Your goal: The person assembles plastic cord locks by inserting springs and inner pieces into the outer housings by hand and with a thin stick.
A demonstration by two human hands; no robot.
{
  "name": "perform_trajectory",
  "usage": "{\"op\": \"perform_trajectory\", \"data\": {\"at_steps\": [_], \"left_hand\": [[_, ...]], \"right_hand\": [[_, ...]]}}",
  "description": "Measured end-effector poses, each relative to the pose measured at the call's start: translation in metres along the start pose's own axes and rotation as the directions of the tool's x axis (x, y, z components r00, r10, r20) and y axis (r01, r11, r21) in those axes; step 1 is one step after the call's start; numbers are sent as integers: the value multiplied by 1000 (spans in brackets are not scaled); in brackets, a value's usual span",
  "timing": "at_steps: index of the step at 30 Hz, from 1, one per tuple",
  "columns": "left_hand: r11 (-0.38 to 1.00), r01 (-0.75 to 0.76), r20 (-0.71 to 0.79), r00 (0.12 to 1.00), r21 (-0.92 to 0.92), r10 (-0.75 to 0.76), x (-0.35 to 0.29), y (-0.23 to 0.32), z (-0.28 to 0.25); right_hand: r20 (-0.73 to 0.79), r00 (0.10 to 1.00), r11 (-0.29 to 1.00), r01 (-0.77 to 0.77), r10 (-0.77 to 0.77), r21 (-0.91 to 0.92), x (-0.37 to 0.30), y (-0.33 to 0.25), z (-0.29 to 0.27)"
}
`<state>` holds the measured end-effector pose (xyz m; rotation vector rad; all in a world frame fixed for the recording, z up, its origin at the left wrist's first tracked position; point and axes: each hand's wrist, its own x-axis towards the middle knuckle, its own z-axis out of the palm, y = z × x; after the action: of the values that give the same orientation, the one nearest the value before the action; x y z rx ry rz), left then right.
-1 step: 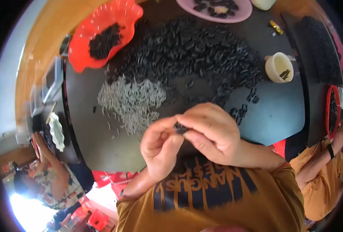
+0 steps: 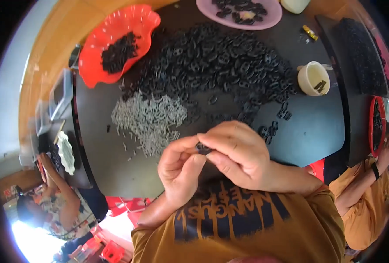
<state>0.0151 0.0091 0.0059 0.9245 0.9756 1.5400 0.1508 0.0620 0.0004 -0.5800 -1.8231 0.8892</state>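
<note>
Between my fingertips is a small black part point(image 2: 203, 148), held just above the near side of the table. My left hand point(image 2: 180, 166) pinches it from the left with thumb and forefinger. From the other side my right hand point(image 2: 238, 153) grips it too, and my fingers cover much of it. Beyond my hands lies a large heap of black buckle-like pieces point(image 2: 216, 57), many with openings through them. Left of that heap, and touching it, is a pile of small grey pins point(image 2: 148, 120).
A red scalloped tray point(image 2: 91, 52) with black pieces stands far left, a pink plate point(image 2: 271, 19) with more at the far edge. On the right is a cream cup point(image 2: 306, 83). People sit at both sides, one on the left point(image 2: 63, 204), one on the right point(image 2: 361, 201).
My hands stay pinched on the black part, with only a slight shift. The view has tilted a little, so the table's contents sit slightly differently.
</note>
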Motion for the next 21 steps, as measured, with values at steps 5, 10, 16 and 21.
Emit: {"op": "perform_trajectory", "data": {"at_steps": [5, 10, 16, 21], "left_hand": [[978, 107, 138, 982, 182, -133, 37, 26, -1], [929, 39, 143, 985, 368, -98, 116, 26, 47], [914, -70, 270, 962, 399, -44, 204, 5, 70], [799, -92, 148, 989, 594, 4, 152, 17, 67]], "right_hand": [[-218, 975, 997, 25, -40, -75, -6, -16, -6], [-117, 991, 998, 64, -66, -19, -15, -16, -5], [90, 996, 995, 13, -22, 101, -14, -15, 4], [449, 893, 981, -101, 15, 166, -19, -16, 8]]}}
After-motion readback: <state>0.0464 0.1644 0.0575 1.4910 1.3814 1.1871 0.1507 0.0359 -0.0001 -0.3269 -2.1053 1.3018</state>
